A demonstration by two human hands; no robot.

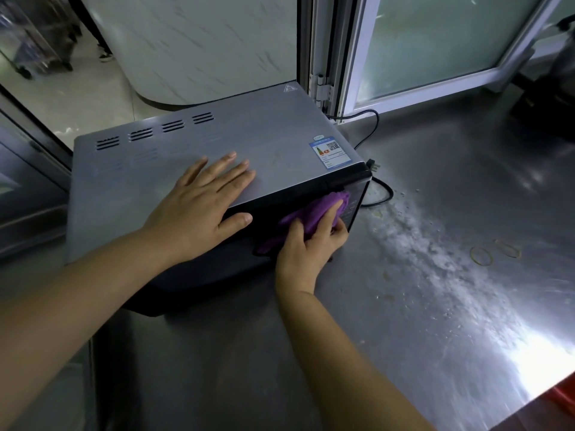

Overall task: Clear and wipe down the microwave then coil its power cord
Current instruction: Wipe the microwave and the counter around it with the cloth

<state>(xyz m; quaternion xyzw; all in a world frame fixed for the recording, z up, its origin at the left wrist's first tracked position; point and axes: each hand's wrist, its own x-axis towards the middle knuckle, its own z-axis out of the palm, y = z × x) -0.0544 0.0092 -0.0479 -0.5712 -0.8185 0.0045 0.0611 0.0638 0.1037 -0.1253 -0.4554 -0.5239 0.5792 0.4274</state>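
A grey microwave (264, 132) with a black front stands on the steel counter (404, 306), at its left end. My left hand (202, 203) lies flat on the microwave's top, thumb hanging over the front edge. My right hand (311, 244) grips a purple cloth (314, 213) and presses it against the black front, near the control panel. The black power cord (373, 126) runs from behind the microwave along the counter, and its plug (371, 165) lies beside the microwave's right side.
White powder and crumbs (420, 244) are spread over the counter right of the microwave. Two rubber bands (481, 256) lie further right. A glass window frame (435, 48) stands behind the counter. A dark object (547, 88) sits at the far right.
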